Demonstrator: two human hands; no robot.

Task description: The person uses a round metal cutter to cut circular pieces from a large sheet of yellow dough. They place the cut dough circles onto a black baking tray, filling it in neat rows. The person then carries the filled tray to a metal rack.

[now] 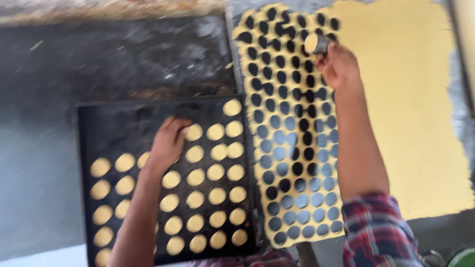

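Right hand (339, 66): round cutter (316, 43) gripped at fingers, over dough sheet (396, 99).

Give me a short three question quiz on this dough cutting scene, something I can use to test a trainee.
1. True or false: the right hand holds a round cutter over the rolled dough sheet.
2. Where does the left hand rest?
A. on the dough sheet
B. over the dark baking tray among the dough rounds
C. on the green thing at the lower right corner
3. Fill in: the part of the sheet nearest the tray is full of round ____.

Key
1. True; a disc of dough shows in the cutter's mouth.
2. B
3. holes
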